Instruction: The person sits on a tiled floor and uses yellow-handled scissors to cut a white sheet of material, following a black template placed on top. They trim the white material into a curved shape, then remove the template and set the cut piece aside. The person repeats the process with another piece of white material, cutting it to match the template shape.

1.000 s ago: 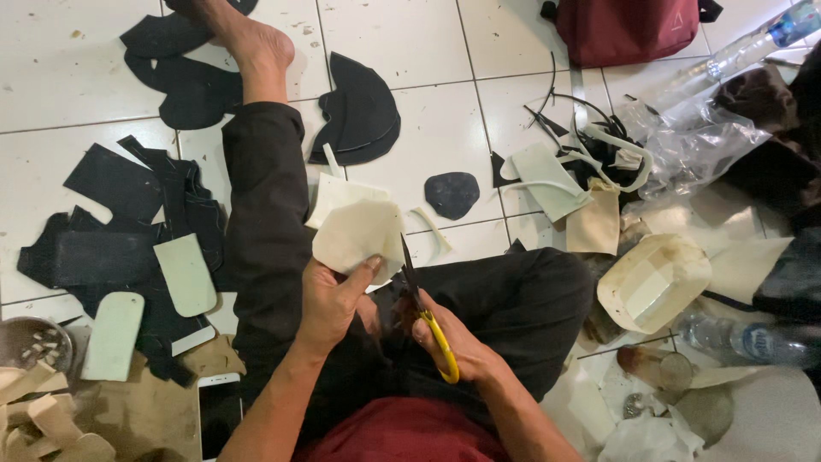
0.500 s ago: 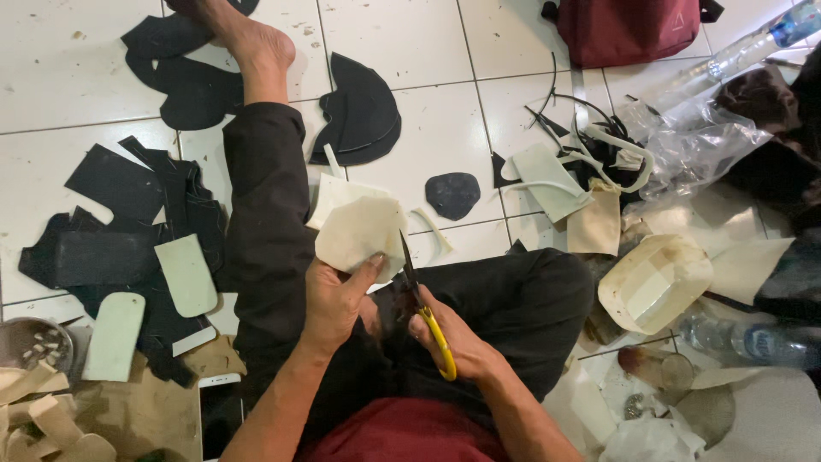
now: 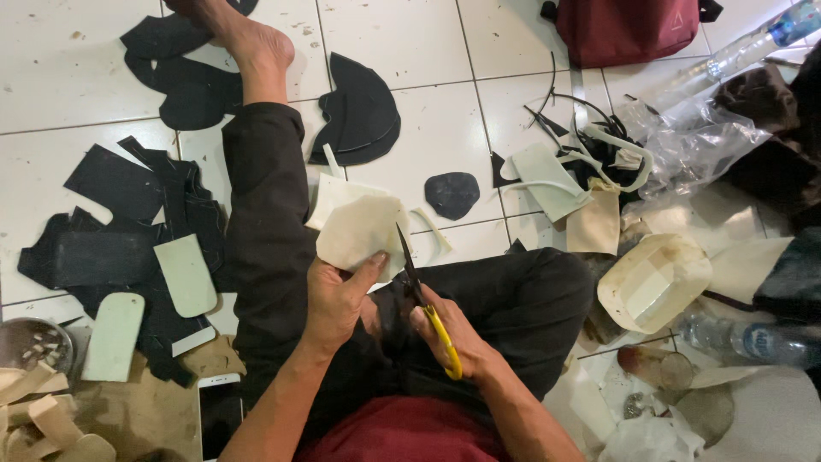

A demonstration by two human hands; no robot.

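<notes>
Scissors (image 3: 425, 299) with yellow handles sat in the right hand (image 3: 449, 335), whose fingers were curled through and around the loops, gripping them; the dark blades pointed up and away from the person, their tips reaching the right edge of a cream material piece (image 3: 361, 233). The left hand (image 3: 335, 295) pinched that piece at its lower edge, thumb on top and fingers beneath, holding it above the lap, over the black trousers (image 3: 274, 222). Whether the blades were parted or closed on the material could not be told.

The person sat on a white tiled floor (image 3: 428, 51), left leg stretched forward with the bare foot (image 3: 256, 51) near the far edge. Black cut pieces (image 3: 128, 231) lay heaped on the floor left of the leg, with two pale green rounded pieces (image 3: 184, 274) among them. A black curved piece (image 3: 363, 111) rested right of the foot, and a small dark oval piece (image 3: 451, 193) lay just beyond the cream piece. A maroon bag (image 3: 629, 30) stood at the far right edge, and a plastic water bottle (image 3: 753, 340) lay near the right edge.
</notes>
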